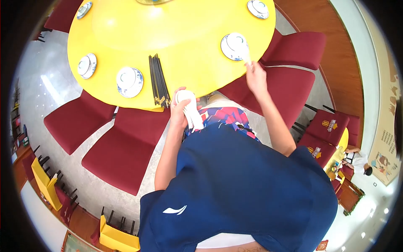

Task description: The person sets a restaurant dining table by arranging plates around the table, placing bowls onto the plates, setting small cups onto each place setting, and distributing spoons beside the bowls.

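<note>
My left hand is closed around a stack of white spoons at the table's near edge. Farther right, my right hand grips the handle of a single white spoon, whose bowl end is over a blue-patterned dish set. A bundle of black chopsticks lies on the yellow round table, just left of my left hand. Another dish set sits left of the chopsticks.
More dish sets stand at the table's left, far left and far right. Dark red chairs surround the near side. A person in white is at another table in the right background.
</note>
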Action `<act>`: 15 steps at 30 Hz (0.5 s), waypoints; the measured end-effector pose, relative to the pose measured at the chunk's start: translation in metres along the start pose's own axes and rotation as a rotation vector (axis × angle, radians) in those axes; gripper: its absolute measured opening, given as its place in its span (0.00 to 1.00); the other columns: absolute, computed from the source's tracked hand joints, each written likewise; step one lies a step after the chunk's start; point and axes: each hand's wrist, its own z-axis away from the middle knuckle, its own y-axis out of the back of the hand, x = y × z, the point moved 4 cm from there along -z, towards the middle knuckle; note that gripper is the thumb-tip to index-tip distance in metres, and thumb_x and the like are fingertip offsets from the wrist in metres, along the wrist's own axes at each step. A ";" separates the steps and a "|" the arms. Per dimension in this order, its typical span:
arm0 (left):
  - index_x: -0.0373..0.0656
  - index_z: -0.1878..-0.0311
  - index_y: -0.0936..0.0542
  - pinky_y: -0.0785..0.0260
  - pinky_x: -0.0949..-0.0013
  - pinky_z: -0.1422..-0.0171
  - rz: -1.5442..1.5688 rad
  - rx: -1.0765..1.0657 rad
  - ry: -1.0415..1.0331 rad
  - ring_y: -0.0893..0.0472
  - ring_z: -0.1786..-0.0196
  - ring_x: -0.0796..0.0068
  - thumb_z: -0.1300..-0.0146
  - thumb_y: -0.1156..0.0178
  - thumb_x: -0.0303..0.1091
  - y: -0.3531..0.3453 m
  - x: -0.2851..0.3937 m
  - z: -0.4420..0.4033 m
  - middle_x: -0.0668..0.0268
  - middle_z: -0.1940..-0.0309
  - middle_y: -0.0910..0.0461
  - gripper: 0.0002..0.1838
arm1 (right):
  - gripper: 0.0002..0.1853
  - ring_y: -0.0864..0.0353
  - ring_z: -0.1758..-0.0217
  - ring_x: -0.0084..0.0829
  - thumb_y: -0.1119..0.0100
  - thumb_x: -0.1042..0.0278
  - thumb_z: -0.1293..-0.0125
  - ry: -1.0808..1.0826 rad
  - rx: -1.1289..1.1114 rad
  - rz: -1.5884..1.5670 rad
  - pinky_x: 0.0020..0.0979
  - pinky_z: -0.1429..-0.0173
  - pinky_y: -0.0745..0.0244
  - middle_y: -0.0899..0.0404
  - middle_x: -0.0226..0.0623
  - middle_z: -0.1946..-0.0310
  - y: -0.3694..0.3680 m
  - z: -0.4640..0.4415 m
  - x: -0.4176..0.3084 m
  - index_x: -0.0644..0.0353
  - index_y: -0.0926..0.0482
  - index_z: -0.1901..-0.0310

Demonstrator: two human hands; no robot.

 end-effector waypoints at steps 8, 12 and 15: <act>0.47 0.41 0.35 0.17 0.59 0.66 0.053 0.161 -0.165 0.18 0.62 0.63 0.44 0.42 0.19 -0.036 -0.010 -0.018 0.57 0.58 0.24 0.28 | 0.14 0.20 0.56 0.58 0.58 0.64 0.28 0.055 -0.245 0.292 0.53 0.52 0.27 0.20 0.60 0.62 -0.035 -0.154 0.125 0.66 0.27 0.54; 0.49 0.42 0.34 0.17 0.59 0.66 0.120 0.279 -0.207 0.18 0.61 0.64 0.43 0.41 0.19 -0.050 -0.018 -0.025 0.60 0.59 0.23 0.26 | 0.13 0.18 0.57 0.55 0.55 0.66 0.30 0.125 -0.322 0.326 0.50 0.54 0.23 0.19 0.58 0.64 -0.065 -0.175 0.144 0.67 0.26 0.57; 0.50 0.42 0.33 0.17 0.59 0.65 0.118 0.344 -0.234 0.18 0.61 0.65 0.43 0.40 0.19 -0.062 -0.023 -0.021 0.60 0.60 0.23 0.26 | 0.13 0.19 0.58 0.57 0.53 0.63 0.29 0.112 -0.331 0.272 0.53 0.53 0.26 0.19 0.57 0.65 -0.074 -0.176 0.150 0.66 0.25 0.58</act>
